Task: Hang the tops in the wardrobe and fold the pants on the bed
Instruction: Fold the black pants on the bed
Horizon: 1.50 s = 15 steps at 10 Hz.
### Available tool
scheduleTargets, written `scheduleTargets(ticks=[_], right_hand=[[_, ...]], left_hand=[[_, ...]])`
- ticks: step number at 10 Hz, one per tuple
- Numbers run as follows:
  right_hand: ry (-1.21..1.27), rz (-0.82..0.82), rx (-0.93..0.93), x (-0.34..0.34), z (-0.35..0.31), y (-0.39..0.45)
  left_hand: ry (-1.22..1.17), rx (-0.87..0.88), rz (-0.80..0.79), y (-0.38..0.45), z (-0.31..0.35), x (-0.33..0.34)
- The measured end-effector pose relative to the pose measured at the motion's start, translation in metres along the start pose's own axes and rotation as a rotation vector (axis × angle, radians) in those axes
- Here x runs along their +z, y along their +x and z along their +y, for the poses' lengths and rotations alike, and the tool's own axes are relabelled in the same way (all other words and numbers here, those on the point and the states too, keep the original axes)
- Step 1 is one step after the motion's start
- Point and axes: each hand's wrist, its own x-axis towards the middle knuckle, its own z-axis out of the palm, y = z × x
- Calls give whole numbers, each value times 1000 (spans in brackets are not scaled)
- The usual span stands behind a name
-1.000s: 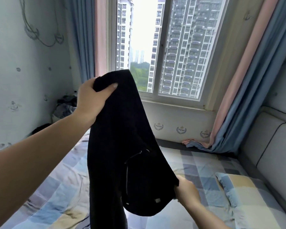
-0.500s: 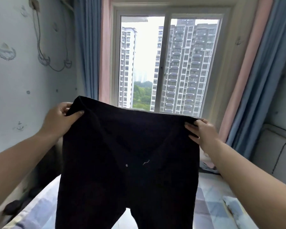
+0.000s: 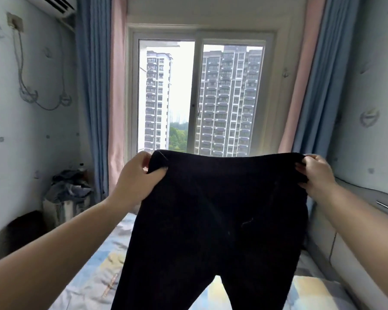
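Note:
A pair of black pants (image 3: pixel 220 215) hangs spread out in front of me, waistband on top, both legs dropping out of the bottom of the frame. My left hand (image 3: pixel 137 175) grips the left corner of the waistband. My right hand (image 3: pixel 316 173) grips the right corner. The pants hang above the bed (image 3: pixel 94 278), which has a blue, grey and yellow checked sheet. No wardrobe or tops are in view.
A window (image 3: pixel 197 97) with blue and pink curtains (image 3: pixel 99 97) faces me. A pile of clothes on a stand (image 3: pixel 67 191) sits by the left wall. A padded grey headboard (image 3: pixel 354 224) runs along the right. An air conditioner (image 3: pixel 52 4) hangs top left.
The pants were held bunched, one hand high and one low; both hands now hold the waistband level and stretched wide. My view has tilted up toward the window.

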Motion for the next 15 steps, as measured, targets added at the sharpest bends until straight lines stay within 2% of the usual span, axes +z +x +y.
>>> scheduleTargets(ticks=[1,2,3,4,5,7,9,10,11,13,14,15], right_hand=[[-9,96,-89,-35,-42,35],[24,102,-218,-40,-96,62],[29,67,-325,-17,-146,63],[-30,-54,-376,18,-158,55],[-74,-173,-317,57,-127,45],[-148,-449,-115,151,8,2],[-467,-850,131,271,198,-90],[-595,-941,181,332,277,-135],[-720,-1003,258,409,361,-185],[-723,-980,568,557,487,-293],[-705,-936,650,632,538,-341],[-674,-911,656,698,576,-376]], left_hand=[[-155,8,20,-5,44,33],[-303,6,42,-5,80,44],[-429,-32,77,-3,86,39],[-447,-114,117,-9,68,27],[-391,-219,153,-31,34,12],[-223,-379,218,-100,-63,-30],[-69,-691,254,-183,-218,-82],[16,-818,230,-207,-300,-111],[98,-977,212,-220,-404,-153],[208,-1257,73,-218,-569,-249],[247,-1345,17,-201,-652,-300],[287,-1374,5,-190,-726,-334]])
